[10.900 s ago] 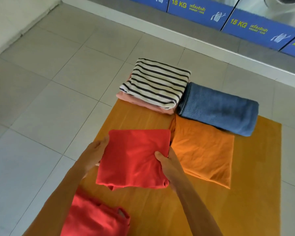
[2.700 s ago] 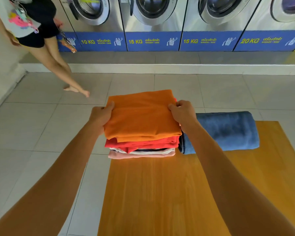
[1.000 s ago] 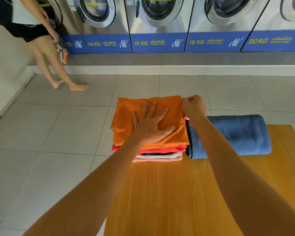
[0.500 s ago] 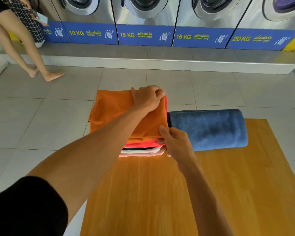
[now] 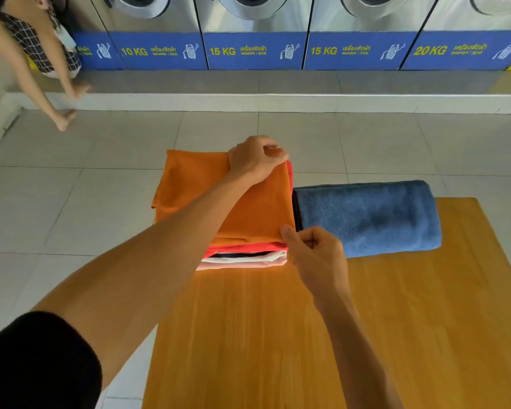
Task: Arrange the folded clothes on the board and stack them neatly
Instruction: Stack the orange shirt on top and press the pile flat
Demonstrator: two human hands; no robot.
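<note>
A stack of folded clothes sits at the far left corner of the wooden board (image 5: 278, 335). An orange garment (image 5: 195, 184) lies on top, with red (image 5: 248, 247), striped (image 5: 248, 255) and pink (image 5: 242, 264) pieces under it. My left hand (image 5: 255, 157) pinches the orange garment's far right corner. My right hand (image 5: 313, 255) pinches its near right corner. A folded blue towel (image 5: 366, 216) lies beside the stack on the right, touching it.
A row of washing machines (image 5: 254, 31) on a raised step (image 5: 278, 101) runs along the back. Another person (image 5: 33, 54) stands barefoot at the far left. Grey floor tiles (image 5: 71, 202) surround the board.
Over the last second my left hand moved from flat on the orange garment to its far right corner, and my right hand came to the near right corner. The other person walked left.
</note>
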